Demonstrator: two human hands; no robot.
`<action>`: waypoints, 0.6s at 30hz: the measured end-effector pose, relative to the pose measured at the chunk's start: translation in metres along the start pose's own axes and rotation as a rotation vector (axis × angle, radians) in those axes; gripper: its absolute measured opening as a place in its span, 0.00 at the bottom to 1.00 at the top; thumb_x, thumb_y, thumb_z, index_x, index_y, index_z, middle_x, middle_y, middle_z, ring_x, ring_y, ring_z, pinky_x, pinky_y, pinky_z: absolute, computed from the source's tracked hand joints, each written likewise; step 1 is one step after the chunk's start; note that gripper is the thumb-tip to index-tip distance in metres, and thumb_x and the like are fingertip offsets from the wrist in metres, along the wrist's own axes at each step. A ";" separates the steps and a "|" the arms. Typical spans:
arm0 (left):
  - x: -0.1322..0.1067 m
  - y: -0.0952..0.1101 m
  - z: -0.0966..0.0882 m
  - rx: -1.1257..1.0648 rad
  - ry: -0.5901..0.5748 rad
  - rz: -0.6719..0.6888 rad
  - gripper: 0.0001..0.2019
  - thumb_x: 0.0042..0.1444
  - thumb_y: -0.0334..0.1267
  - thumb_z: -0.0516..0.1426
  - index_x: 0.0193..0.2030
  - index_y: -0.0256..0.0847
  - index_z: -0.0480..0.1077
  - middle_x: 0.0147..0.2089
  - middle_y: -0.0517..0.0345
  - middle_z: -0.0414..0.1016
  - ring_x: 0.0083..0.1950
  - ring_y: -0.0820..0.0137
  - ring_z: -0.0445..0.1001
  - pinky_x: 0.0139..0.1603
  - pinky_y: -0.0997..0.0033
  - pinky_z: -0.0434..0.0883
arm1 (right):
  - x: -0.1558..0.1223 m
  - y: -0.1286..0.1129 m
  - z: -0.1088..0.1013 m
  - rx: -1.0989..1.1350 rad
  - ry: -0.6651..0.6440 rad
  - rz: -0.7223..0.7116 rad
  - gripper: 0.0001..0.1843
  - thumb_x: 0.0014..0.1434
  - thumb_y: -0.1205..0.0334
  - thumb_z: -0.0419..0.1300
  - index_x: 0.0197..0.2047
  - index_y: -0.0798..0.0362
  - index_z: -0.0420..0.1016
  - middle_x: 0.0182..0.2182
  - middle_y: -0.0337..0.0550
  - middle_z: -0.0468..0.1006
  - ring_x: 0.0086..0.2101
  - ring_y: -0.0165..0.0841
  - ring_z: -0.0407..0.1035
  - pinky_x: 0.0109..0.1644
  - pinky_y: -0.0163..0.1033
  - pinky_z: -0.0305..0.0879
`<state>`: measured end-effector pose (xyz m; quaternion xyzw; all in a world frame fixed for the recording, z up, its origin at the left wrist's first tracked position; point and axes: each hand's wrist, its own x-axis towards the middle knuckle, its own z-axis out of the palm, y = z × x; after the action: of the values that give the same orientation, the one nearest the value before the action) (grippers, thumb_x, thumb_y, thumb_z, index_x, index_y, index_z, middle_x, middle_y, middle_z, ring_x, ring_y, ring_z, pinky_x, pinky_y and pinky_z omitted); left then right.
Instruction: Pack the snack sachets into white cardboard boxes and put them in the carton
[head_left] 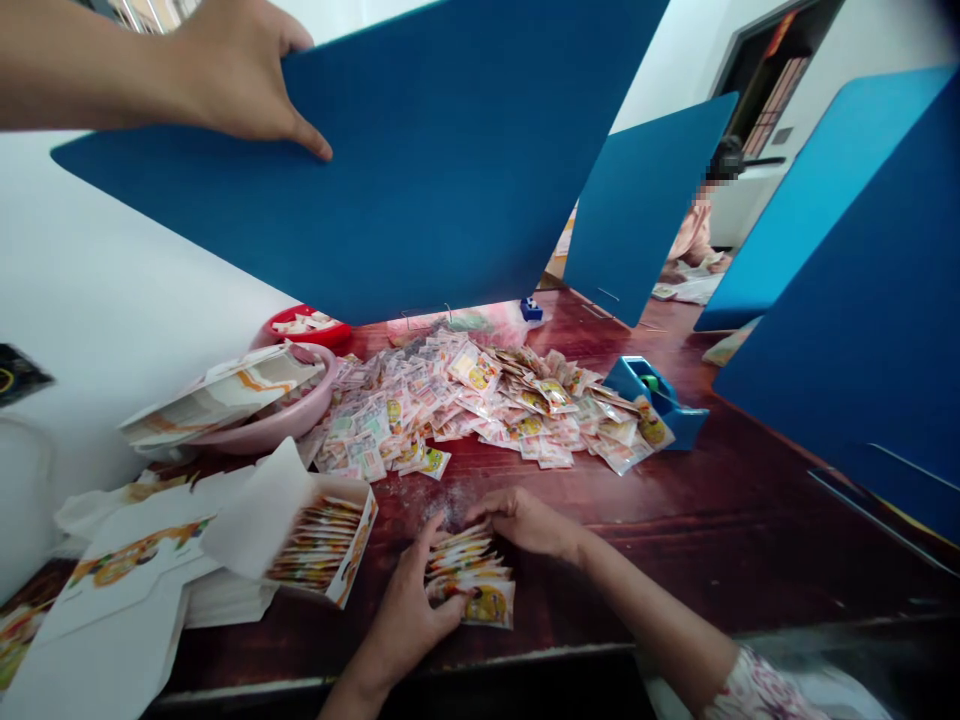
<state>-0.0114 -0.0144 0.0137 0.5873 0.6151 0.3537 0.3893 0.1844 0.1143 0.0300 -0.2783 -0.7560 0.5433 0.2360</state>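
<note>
Dark red wooden table (750, 520), white wall (112, 290) on the left. Blue partition panel (450, 170) across the far side, another person's hand (232, 70) on its top edge. Loose sachet heap (480, 400) mid-table. Pink basin (277, 420) holds flat cartons (225, 390). Open carton (352, 545) holds packed sachets (319, 540) on edge. Red bowl (330, 335) holds a few more.

Sachet stack (472, 585) lies near the front edge, flat and face up. Its long sides run left-right and it fans near-to-far. Left hand (409, 610) is curled round its left side, gripping. Right hand (525, 520) is loosely spread, fingertips pressing the far end.
</note>
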 end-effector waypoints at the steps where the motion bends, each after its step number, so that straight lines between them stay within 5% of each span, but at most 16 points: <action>1: 0.000 0.000 0.000 -0.002 0.003 -0.006 0.44 0.48 0.36 0.61 0.73 0.38 0.52 0.63 0.43 0.71 0.63 0.56 0.71 0.69 0.51 0.64 | 0.006 -0.004 -0.009 -0.016 0.052 -0.022 0.17 0.56 0.64 0.55 0.43 0.52 0.83 0.38 0.42 0.84 0.39 0.36 0.77 0.49 0.41 0.72; 5: 0.000 -0.001 0.002 -0.010 0.011 -0.022 0.44 0.47 0.36 0.62 0.72 0.40 0.54 0.63 0.44 0.71 0.63 0.56 0.71 0.69 0.52 0.64 | 0.045 -0.015 -0.052 -0.192 0.415 -0.093 0.20 0.64 0.52 0.54 0.51 0.50 0.81 0.47 0.46 0.84 0.48 0.40 0.76 0.57 0.48 0.69; 10: 0.001 -0.013 0.006 0.003 0.007 -0.024 0.44 0.45 0.32 0.62 0.72 0.42 0.56 0.63 0.45 0.72 0.63 0.56 0.71 0.68 0.53 0.65 | 0.122 -0.013 -0.096 -0.501 0.635 -0.218 0.28 0.69 0.46 0.48 0.58 0.56 0.76 0.56 0.56 0.78 0.58 0.45 0.71 0.63 0.51 0.65; 14: 0.000 -0.025 0.008 0.003 -0.003 0.019 0.46 0.42 0.30 0.63 0.72 0.44 0.57 0.64 0.47 0.72 0.63 0.57 0.71 0.68 0.57 0.65 | 0.186 -0.009 -0.123 -0.947 0.652 -0.067 0.31 0.73 0.53 0.36 0.63 0.59 0.70 0.61 0.58 0.73 0.61 0.43 0.67 0.65 0.47 0.62; 18: 0.003 -0.027 0.007 0.012 0.001 0.031 0.44 0.44 0.31 0.63 0.71 0.45 0.61 0.62 0.48 0.75 0.62 0.56 0.73 0.66 0.59 0.68 | 0.234 -0.003 -0.147 -1.114 0.523 0.088 0.29 0.72 0.62 0.33 0.62 0.60 0.69 0.55 0.63 0.77 0.56 0.44 0.72 0.60 0.46 0.66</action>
<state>-0.0173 -0.0128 -0.0135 0.5989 0.6081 0.3564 0.3801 0.1088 0.3738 0.0890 -0.5147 -0.8311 -0.0103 0.2104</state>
